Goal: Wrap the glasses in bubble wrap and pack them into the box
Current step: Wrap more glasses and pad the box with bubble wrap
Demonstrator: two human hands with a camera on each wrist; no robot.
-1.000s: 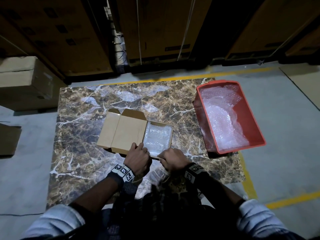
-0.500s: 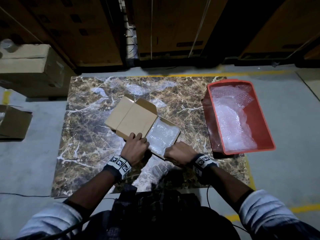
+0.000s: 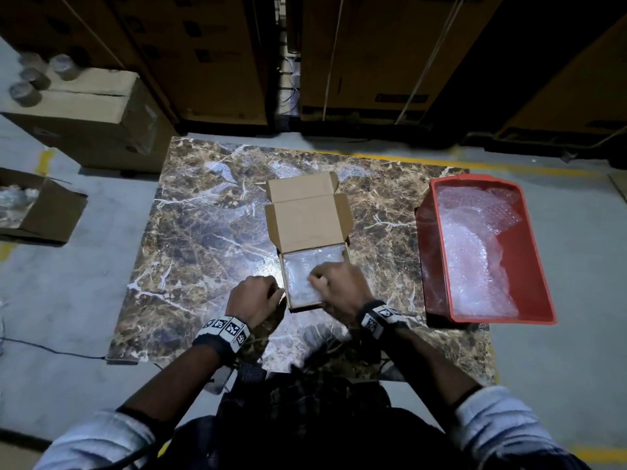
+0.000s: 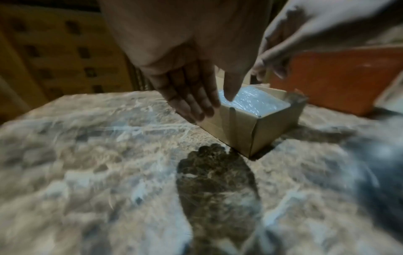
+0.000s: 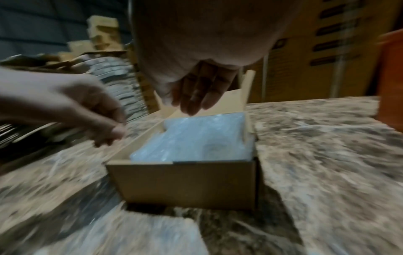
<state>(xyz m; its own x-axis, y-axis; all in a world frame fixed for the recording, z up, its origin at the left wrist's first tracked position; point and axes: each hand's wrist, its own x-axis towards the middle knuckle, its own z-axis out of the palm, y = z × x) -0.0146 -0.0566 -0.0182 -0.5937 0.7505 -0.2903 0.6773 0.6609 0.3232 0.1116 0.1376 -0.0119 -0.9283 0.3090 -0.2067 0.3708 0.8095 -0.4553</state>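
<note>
Now the small box [image 3: 307, 228] sits in the middle of the marble table [image 3: 190, 232], lid flap open at the far side. Bubble-wrapped bundles [image 3: 300, 269] fill it. Over the box hangs the right hand [image 3: 339, 286], fingers straight and loose, holding nothing. Just left of the box is the left hand [image 3: 252, 300], fingers out flat beside the box wall, holding nothing. Right of the box, well apart, stands a red bin [image 3: 539, 266] with bubble wrap [image 3: 471, 252] inside

We are seeing a matt cardboard box [image 3: 307, 218], glossy bubble wrap [image 5: 196, 138], a polished marble tabletop [image 3: 203, 232], and a plastic bin [image 3: 529, 252].
</note>
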